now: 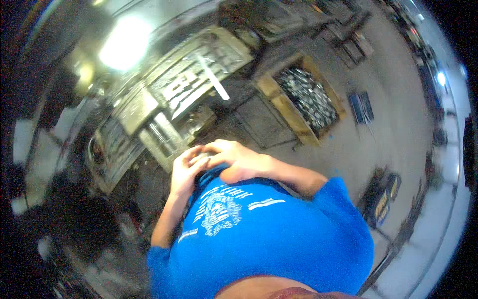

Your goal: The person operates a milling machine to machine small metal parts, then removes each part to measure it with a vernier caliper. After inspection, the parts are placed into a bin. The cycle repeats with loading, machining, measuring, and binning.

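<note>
Close in front of my blue shirt, both hands meet at belly height. My left hand has its fingers curled inward toward the other hand. Coming from the right, my right hand is bent over with its fingertips against the left fingers. A small pale or greyish thing shows between the fingers, mostly covered by them. Its kind cannot be made out in the blur. Just beyond the hands stands a worn, light-coloured machine with a ridged metal part.
Right of the machine, a wooden crate on the floor holds many shiny metal pieces. A long pale strip lies across the machine's top. Farther right are a dark flat item and a dark bin-like object. A lamp glares at upper left.
</note>
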A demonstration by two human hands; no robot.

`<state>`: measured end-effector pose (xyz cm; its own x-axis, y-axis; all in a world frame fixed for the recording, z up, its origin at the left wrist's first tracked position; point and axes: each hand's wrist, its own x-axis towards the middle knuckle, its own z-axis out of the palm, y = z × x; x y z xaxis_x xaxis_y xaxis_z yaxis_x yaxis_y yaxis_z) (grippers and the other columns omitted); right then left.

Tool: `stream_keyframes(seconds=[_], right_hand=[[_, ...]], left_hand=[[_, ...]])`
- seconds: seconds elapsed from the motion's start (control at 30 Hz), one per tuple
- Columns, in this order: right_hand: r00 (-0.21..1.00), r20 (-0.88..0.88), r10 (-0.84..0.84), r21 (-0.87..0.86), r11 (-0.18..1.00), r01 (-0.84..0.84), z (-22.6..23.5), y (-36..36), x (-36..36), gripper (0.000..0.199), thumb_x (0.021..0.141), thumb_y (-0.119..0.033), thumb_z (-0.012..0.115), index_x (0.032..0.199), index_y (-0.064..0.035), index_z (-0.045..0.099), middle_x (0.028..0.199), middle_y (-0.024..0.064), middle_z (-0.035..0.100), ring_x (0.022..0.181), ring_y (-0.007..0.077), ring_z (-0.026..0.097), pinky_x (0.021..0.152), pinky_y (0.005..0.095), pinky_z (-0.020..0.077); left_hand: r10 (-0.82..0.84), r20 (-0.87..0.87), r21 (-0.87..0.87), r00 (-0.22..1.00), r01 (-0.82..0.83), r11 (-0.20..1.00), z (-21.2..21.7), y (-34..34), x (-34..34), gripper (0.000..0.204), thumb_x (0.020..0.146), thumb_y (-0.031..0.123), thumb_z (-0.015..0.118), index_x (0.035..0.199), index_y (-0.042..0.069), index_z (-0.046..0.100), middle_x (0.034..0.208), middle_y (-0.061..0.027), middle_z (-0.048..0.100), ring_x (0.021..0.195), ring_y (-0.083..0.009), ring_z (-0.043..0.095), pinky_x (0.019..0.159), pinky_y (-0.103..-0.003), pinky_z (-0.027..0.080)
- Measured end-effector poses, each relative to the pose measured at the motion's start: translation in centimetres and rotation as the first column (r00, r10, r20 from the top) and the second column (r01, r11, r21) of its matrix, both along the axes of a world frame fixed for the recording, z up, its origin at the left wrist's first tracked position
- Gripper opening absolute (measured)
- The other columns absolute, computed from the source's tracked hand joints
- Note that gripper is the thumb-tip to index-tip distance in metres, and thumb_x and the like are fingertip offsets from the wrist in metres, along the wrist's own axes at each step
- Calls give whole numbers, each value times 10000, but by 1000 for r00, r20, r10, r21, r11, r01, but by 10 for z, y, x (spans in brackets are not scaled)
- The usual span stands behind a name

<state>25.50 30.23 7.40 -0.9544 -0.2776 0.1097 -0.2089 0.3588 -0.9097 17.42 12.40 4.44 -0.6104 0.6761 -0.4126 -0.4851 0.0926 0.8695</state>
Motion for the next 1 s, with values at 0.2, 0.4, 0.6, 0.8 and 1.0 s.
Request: stream_keyframes(seconds=[0.2,0.4,0.6,0.8,1.0], right_hand=[[951,130,-279,14,960,280,-17,55,36,389,546,-90,517,896,-81,686,1102,185,577,1008,280,568,860,341,450],[666,97,-739,96,674,733,-66,187,105,232,716,-109,531,862,9,668,804,96,653,756,172,597,726,272,471],[652,-348,-674,640,338,690,-78,193,88,350,597,-135,646,937,-55,650,1200,214,472,1087,351,464,926,408,378],[877,63,-477,303,846,439,-101,101,22,391,615,-83,601,1003,-44,628,1231,112,495,996,206,544,794,294,446],[912,300,-280,135,959,250,-153,94,29,439,643,-27,576,1081,8,586,1134,120,573,993,189,561,866,287,418]], left_hand=[[-141,144,164,980,116,980,2,9,-1,385,817,135,596,1136,-53,490,846,-158,638,731,-181,630,669,-260,506],[164,21,116,986,-166,979,7,-43,-2,311,793,113,600,1072,-13,548,752,-139,653,496,-63,519,440,-186,384],[411,23,183,911,-408,894,-10,-71,10,298,777,78,588,1062,-1,551,772,-128,656,504,-44,490,469,-165,374],[516,-25,268,857,-491,829,-17,-107,23,348,780,42,559,1120,-11,508,979,-146,623,857,-206,614,807,-326,476],[769,-137,23,624,-774,633,-35,-208,50,278,779,89,605,1014,-52,559,810,-119,639,724,-156,608,672,-253,470]])
